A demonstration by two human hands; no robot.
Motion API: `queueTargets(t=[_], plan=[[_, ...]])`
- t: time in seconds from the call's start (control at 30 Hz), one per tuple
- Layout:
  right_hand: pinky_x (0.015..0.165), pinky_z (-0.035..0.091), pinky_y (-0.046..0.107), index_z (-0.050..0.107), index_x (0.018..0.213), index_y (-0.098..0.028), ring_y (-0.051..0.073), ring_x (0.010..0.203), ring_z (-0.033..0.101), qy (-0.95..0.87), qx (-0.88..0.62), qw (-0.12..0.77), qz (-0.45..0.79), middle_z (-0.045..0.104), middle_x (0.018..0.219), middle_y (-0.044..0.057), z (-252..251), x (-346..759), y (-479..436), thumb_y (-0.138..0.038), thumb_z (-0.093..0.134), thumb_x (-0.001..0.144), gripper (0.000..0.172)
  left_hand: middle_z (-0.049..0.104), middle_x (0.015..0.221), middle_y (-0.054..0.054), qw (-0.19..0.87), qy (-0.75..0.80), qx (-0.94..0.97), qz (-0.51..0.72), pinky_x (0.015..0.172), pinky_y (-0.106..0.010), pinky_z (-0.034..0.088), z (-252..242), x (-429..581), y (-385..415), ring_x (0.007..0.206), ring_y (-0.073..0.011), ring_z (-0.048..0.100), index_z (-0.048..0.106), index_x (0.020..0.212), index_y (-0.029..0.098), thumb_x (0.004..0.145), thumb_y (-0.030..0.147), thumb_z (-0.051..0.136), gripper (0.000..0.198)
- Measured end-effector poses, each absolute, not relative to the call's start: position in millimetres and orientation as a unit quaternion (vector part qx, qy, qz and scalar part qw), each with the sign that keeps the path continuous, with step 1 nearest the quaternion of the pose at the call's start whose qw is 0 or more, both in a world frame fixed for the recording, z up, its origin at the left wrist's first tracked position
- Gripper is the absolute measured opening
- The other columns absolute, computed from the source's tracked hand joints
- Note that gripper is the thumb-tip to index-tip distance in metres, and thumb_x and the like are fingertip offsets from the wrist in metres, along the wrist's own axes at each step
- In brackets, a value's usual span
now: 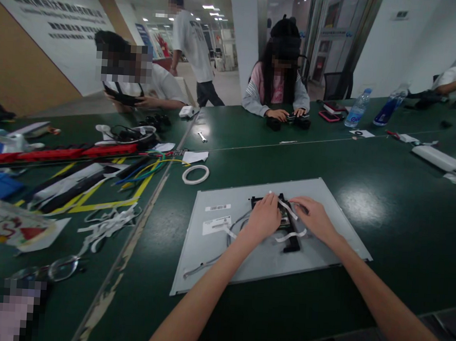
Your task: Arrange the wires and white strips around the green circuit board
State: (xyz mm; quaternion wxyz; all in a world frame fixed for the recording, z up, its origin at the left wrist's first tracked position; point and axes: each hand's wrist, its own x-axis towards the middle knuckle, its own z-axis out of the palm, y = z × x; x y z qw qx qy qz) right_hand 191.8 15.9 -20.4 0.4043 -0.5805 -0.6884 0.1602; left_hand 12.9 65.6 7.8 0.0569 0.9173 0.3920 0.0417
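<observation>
A pale grey flat panel (307, 196) with two barcode labels lies on the green table. On its middle sits a black bracket (293, 242) around a small circuit board (284, 221). My left hand (266, 217) is over the bracket's left side, its fingers closed at the upper end of a white strip (288, 209). My right hand (317, 217) is just right of the board, fingers bent together; what they hold is hidden. A second white strip (291, 236) curls below them. Grey cable (202, 266) runs across the panel's left part.
Left of the panel lie a tape roll (196, 174), coloured wires (146, 170), tangled white strips (111, 225) and glasses (62, 269). A small wrench (202, 137) is farther back. Across the table a person (282, 76) handles black objects; two bottles (358, 109) stand at right.
</observation>
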Motion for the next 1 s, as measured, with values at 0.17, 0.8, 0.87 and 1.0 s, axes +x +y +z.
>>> queueTargets(t=[0.17, 0.8, 0.87, 1.0], plan=[[0.096, 0.043, 0.038, 0.062, 0.114, -0.022, 0.019, 0.106, 0.056, -0.723, -0.565, 0.367, 0.15, 0.062, 0.113, 0.006, -16.8, 192.2, 12.1, -0.024, 0.037, 0.09, 0.035, 0.037, 0.145, -0.014, 0.052, 0.385, 0.92, 0.053, 0.11, -0.035, 0.025, 3.6, 11.3, 68.6, 0.136, -0.02, 0.03, 0.034, 0.136, 0.007, 0.093, 0.027, 0.02, 0.05], [0.113, 0.024, 0.046, 0.017, 0.149, -0.019, 0.023, 0.139, 0.021, -0.84, -0.514, 0.151, 0.086, 0.021, 0.151, 0.007, -15.4, 199.4, -37.5, -0.049, 0.036, 0.092, 0.067, 0.038, 0.144, -0.015, 0.027, 0.392, 0.918, 0.05, 0.107, -0.036, 0.03, 1.4, 11.2, 65.1, 0.133, -0.0215, 0.035, 0.037, 0.137, 0.006, 0.094, 0.03, 0.024, 0.051], [0.112, 0.024, 0.047, 0.019, 0.148, -0.019, 0.023, 0.139, 0.02, -0.84, -0.513, 0.154, 0.085, 0.021, 0.151, 0.007, -16.5, 200.0, -38.8, -0.049, 0.036, 0.092, 0.066, 0.038, 0.144, -0.015, 0.026, 0.39, 0.919, 0.054, 0.108, -0.036, 0.029, 0.7, 11.1, 64.7, 0.134, -0.0215, 0.035, 0.036, 0.137, 0.006, 0.094, 0.03, 0.024, 0.051], [0.112, 0.024, 0.047, 0.023, 0.147, -0.019, 0.023, 0.138, 0.022, -0.838, -0.513, 0.168, 0.084, 0.024, 0.15, 0.008, -15.1, 199.7, -39.9, -0.049, 0.037, 0.092, 0.065, 0.038, 0.144, -0.016, 0.027, 0.385, 0.921, 0.055, 0.108, -0.036, 0.029, 0.9, 11.7, 63.7, 0.134, -0.0215, 0.035, 0.036, 0.137, 0.005, 0.093, 0.028, 0.024, 0.051]])
